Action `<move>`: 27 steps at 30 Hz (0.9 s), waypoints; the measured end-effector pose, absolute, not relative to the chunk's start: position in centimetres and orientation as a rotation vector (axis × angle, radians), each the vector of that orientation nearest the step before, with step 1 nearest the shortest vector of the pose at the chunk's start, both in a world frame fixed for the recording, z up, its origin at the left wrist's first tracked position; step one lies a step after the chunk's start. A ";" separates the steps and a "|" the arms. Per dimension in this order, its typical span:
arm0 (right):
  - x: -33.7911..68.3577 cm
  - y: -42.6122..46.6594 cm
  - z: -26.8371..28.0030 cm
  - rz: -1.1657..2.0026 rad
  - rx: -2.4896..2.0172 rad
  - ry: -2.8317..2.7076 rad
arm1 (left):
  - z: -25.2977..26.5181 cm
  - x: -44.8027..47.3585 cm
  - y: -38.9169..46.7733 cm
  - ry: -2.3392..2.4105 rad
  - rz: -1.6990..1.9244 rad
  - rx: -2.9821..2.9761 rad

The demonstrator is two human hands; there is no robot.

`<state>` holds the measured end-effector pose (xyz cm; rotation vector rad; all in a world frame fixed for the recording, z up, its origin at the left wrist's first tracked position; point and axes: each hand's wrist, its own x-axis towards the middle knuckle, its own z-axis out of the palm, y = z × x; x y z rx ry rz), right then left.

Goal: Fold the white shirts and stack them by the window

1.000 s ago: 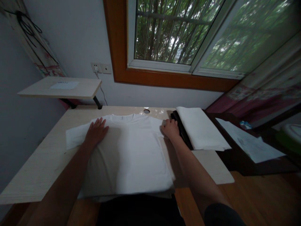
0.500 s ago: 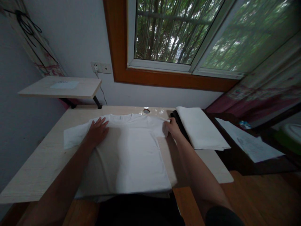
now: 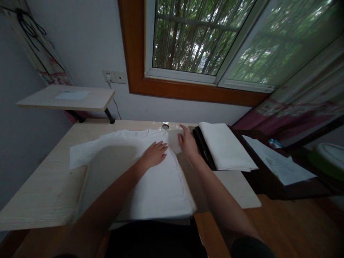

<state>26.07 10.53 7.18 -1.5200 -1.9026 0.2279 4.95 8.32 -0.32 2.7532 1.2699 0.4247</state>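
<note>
A white T-shirt [image 3: 158, 190] is spread flat on the pale wooden desk, its neckline toward the window and its left sleeve [image 3: 83, 152] stretched out to the side. My left hand [image 3: 155, 154] lies palm down on the upper right of the shirt, with its fingers extended. At the right sleeve [image 3: 174, 140], which is in shadow, my right hand [image 3: 189, 143] has its index finger stretched out and apart from the thumb, with no cloth visibly pinched. The lower left of the shirt is partly covered by my left forearm.
Right of the shirt, folded white cloth [image 3: 227, 147] lies over folded black cloth [image 3: 204, 148]. A small raised shelf [image 3: 67, 102] stands at the back left of the desk [image 3: 34, 200]. Papers [image 3: 276, 161] rest on a dark surface farther right. A cable hole [image 3: 165, 127] sits near the wall.
My left hand has moved right, from near the left shoulder to the right part of the shirt. My right hand has loosened from the sleeve edge and shifted slightly left, index finger extended.
</note>
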 end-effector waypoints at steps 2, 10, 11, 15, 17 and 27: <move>24.9 9.6 7.4 0.289 -1.389 -2.034 | -0.5 5.3 9.4 1.276 0.435 2.742; 25.4 6.4 5.3 0.570 -1.226 -1.947 | -1.2 1.9 12.0 1.485 0.784 2.443; 26.1 6.3 4.7 0.537 -1.248 -1.920 | -1.2 1.4 12.0 1.524 0.821 2.402; 27.9 5.7 2.3 0.478 -1.270 -2.054 | -0.9 0.2 11.2 1.622 0.930 2.255; 28.0 5.3 1.3 0.434 -1.299 -2.120 | -0.7 0.4 10.7 1.664 0.971 2.145; 26.4 4.6 -0.4 0.255 -1.542 -2.027 | 0.6 2.1 10.4 1.716 1.018 1.673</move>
